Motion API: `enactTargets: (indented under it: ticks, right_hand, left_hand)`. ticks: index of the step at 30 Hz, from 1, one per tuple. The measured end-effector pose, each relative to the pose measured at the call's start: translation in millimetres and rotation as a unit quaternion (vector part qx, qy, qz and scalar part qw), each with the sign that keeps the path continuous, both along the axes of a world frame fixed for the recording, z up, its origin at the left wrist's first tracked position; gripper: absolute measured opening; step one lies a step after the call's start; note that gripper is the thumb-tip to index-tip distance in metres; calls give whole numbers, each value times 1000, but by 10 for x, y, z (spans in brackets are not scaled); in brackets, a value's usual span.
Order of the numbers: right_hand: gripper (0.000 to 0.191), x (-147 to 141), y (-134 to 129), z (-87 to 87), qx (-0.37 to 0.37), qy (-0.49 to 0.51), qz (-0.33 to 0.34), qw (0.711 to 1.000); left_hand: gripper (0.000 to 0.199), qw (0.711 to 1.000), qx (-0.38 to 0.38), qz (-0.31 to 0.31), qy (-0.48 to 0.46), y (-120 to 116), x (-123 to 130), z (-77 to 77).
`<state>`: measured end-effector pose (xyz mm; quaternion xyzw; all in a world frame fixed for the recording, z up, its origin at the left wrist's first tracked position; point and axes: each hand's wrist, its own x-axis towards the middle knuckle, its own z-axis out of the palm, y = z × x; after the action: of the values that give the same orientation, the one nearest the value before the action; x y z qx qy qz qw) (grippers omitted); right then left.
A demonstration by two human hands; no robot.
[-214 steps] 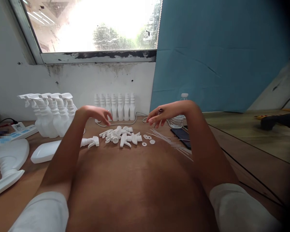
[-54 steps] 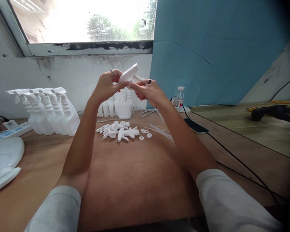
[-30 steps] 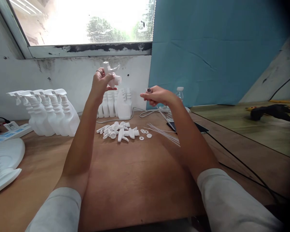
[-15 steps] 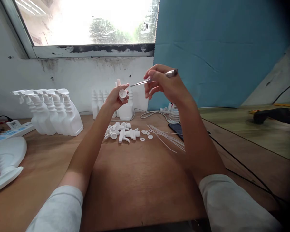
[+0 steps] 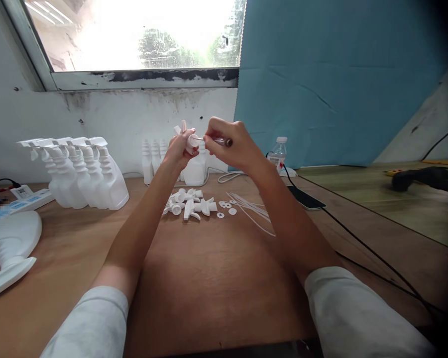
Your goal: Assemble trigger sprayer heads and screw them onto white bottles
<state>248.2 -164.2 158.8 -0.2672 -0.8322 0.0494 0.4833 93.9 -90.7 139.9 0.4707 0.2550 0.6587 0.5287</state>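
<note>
Through the head camera I see a white plastic spray head, held up over the far side of the table in front of the wall. It has a smooth, pale surface, a round collar and a slim trigger; much of its body is hidden by fingers. My left hand grasps it, fingers wrapped around the body. My right hand has its fingers closed on the handle of a slim tool, whose thin metal tip reaches the collar; how far in it goes, I can't tell.

Below my hands lies a loose heap of similar white spray heads, with flat white washers just beside it and thin white tubes to their right. Against the wall, partly behind my hands, white bottles stand upright with ribbed necks. At the left, more upright white spray bottles carry sprayers. All these are opaque, so their contents don't show. Beyond my right forearm stands a clear, capped bottle; I can't make out its fill.

The held spray head's collar faces right, partly toward me; its trigger points up. The hand masks its long axis. The tool lies nearly level, tip leftward.
</note>
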Motion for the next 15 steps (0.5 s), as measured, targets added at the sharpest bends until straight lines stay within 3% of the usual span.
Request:
enactTargets:
  ticks: [4, 9, 12, 15]
  right_hand:
    - [17, -151, 82, -75, -4, 54, -17, 998]
    - [21, -158, 269, -88, -154, 184, 58, 969]
    - [23, -109, 360, -85, -200, 226, 98, 948]
    - [29, -94, 430, -110, -200, 256, 113, 939]
  left_hand:
    - [18, 997, 21, 74, -14, -12, 62, -7]
    - [18, 994, 19, 106, 13, -3, 4, 16]
    - [25, 995, 5, 94, 41, -1, -47, 33]
    - [24, 999, -32, 22, 29, 1, -67, 47]
